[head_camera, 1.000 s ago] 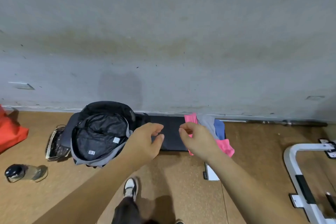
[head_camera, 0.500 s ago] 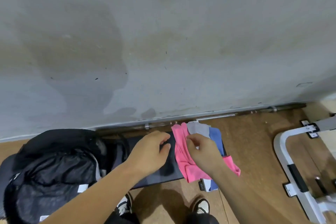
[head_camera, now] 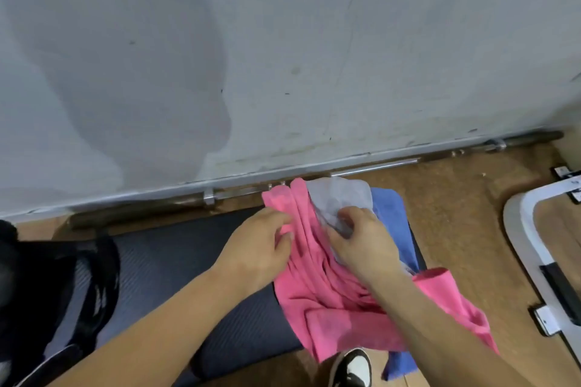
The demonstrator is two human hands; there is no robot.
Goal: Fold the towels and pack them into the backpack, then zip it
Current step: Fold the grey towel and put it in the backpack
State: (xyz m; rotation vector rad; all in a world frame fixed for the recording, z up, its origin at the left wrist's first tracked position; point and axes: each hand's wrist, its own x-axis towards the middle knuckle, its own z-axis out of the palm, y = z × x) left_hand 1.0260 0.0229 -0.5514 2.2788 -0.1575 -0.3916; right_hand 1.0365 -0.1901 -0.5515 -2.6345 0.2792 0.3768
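1. Wall (head_camera: pixel 314 56) far; dark pad (head_camera: pixel 188 276) near, right end covered.
2. Left hand (head_camera: pixel 256 251) pinched pink towel (head_camera: pixel 327 302) at its left edge.
3. Right hand (head_camera: pixel 364 245) gripped grey towel (head_camera: pixel 339 198); blue towel (head_camera: pixel 390 214) mostly buried underneath.
4. Backpack (head_camera: pixel 31 292) cropped at left edge.

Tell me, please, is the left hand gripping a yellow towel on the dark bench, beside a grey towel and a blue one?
Not quite: in the head view the left hand grips a pink towel, not yellow, on the dark bench beside the grey towel and blue towel.
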